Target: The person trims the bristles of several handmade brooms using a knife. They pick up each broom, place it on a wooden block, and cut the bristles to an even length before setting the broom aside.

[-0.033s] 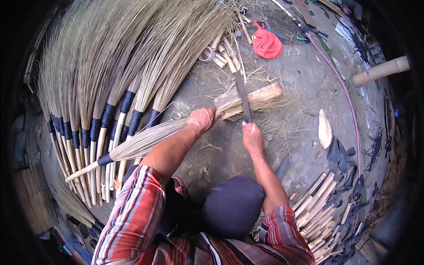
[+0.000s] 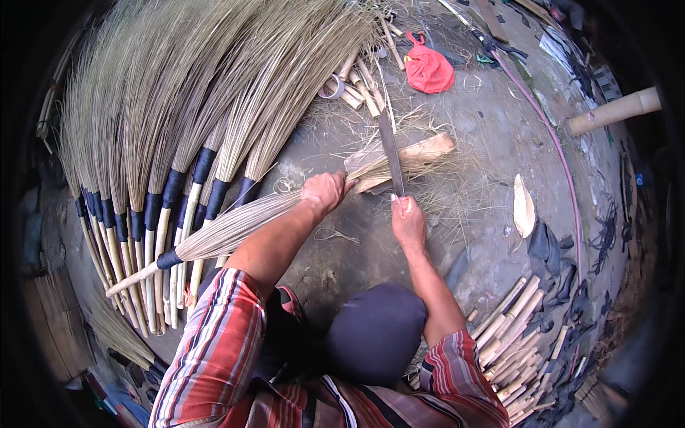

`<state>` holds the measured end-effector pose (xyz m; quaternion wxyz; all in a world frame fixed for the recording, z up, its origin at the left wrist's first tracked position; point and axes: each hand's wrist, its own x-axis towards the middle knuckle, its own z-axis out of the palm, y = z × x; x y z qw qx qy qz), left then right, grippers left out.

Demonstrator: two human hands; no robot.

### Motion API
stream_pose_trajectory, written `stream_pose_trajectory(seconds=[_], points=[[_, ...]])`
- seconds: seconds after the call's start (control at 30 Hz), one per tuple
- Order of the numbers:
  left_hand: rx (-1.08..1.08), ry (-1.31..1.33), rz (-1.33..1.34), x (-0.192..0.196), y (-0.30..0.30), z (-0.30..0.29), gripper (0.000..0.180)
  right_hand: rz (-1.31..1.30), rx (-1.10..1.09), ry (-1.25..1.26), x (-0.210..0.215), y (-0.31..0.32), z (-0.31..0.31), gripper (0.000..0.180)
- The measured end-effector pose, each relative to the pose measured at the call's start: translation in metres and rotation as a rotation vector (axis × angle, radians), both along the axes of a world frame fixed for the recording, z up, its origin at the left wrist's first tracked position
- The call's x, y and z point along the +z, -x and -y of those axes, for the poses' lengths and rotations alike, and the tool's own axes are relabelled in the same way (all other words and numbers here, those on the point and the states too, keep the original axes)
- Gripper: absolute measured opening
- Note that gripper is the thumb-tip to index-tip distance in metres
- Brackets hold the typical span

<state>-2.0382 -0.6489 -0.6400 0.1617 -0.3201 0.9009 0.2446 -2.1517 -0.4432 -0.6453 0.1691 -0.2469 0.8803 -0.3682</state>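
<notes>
My left hand (image 2: pixel 325 191) is closed around the bristles of a grass broom (image 2: pixel 235 232), near their tip end. The broom slants down to the left, its dark-bound neck and pale handle reaching across other brooms. Its bristle ends lie over a pale wooden block (image 2: pixel 430 148). In my right hand (image 2: pixel 409 220) is the grip of a long, narrow knife (image 2: pixel 389 146). The dark blade points away from me and lies across the bristles above the block, just right of my left hand. My fingers hide most of the knife's grip.
Finished-looking brooms (image 2: pixel 193 93) fan out at the left. A tape roll (image 2: pixel 332 87) and bamboo pieces (image 2: pixel 362 89) lie beyond the block, beside a red bag (image 2: pixel 429 70). Cut bamboo sticks (image 2: pixel 510 335) are piled at lower right. A pink hose (image 2: pixel 546 121) and thick bamboo pole (image 2: pixel 614 113) are farther right.
</notes>
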Motion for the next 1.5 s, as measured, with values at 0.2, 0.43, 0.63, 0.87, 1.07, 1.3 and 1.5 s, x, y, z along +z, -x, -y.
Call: stream_pose_trajectory(seconds=[0.2,0.43,0.63,0.87,1.07,1.3,1.5], points=[[0.022,0.050,-0.025,-0.005,-0.002,-0.004,0.052,-0.055,-0.133,0.291,-0.005,-0.010,0.001,0.031],[0.035,0.054,-0.023,-0.010,-0.002,-0.009,0.050,-0.020,-0.043,0.023,-0.008,-0.009,0.002,0.030],[0.053,0.046,-0.032,-0.013,-0.003,-0.012,0.050,-0.030,-0.075,0.066,-0.010,-0.025,0.002,0.031],[0.047,0.059,-0.029,-0.014,-0.001,-0.013,0.052,-0.183,-0.107,0.203,-0.019,-0.026,-0.001,0.026],[0.058,0.046,-0.027,-0.014,-0.003,-0.015,0.049,-0.012,-0.020,-0.011,-0.012,-0.024,-0.008,0.030],[0.058,0.033,-0.006,-0.024,-0.003,-0.015,0.049,0.007,-0.088,0.096,-0.018,-0.026,-0.017,0.030],[-0.156,-0.146,-0.124,-0.005,-0.005,0.014,0.045,0.132,0.008,-0.188,-0.007,-0.017,-0.017,0.037]])
